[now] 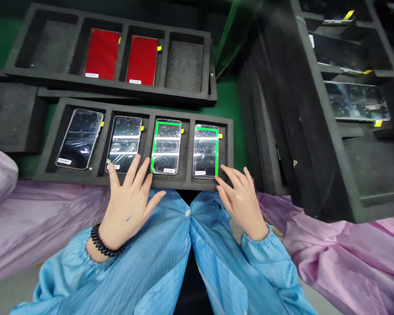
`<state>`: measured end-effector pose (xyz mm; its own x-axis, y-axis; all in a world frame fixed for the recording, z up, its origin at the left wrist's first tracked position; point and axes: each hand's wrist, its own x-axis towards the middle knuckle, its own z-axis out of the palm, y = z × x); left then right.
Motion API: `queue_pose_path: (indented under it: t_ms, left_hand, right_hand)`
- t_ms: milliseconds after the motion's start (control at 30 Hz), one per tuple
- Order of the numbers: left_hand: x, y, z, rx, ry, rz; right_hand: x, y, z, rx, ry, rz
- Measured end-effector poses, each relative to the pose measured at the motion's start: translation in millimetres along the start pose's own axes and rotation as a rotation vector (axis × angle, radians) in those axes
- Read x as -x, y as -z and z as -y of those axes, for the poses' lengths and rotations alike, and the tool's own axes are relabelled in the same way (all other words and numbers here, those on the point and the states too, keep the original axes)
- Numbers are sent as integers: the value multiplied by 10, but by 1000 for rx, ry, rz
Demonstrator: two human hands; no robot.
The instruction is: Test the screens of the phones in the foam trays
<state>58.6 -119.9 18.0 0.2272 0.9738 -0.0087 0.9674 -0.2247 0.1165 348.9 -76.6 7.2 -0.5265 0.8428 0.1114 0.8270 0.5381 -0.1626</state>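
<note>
A black foam tray [147,183] in front of me has a phone in each compartment. The leftmost phone [80,138] and the one beside it [124,142] show dark screens. Green lines edge the screens of the third phone [167,146] and the rightmost phone [205,151]. My left hand [129,201] is spread, its fingertips over the lower part of the second phone and by the third phone's lower left corner. My right hand [241,194] has its fingers apart at the lower right corner of the rightmost phone. Neither hand holds anything.
Behind lies another foam tray [110,87] with two red-screened phones [102,54] [142,60]. Stacked foam trays [328,153] holding phones rise at the right. A foam block [13,116] is at the left. People in pink sleeves [335,249] are on both sides.
</note>
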Motion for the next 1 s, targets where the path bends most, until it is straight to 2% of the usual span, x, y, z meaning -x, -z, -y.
queue_pose_path:
  t_ms: [167, 333, 633, 1000]
  left_hand:
    - [22, 5, 13, -13, -2, 8]
    - [37, 25, 9, 3, 17, -32]
    - [4, -65, -20, -59, -32, -49]
    - [-22, -58, -56, -60, -45, -82]
  right_hand:
    - [1, 2, -7, -5, -3, 6]
    - [1, 6, -5, -3, -2, 3]
    - [-9, 6, 7, -3, 8, -26]
    - [-61, 12, 14, -8, 28, -61]
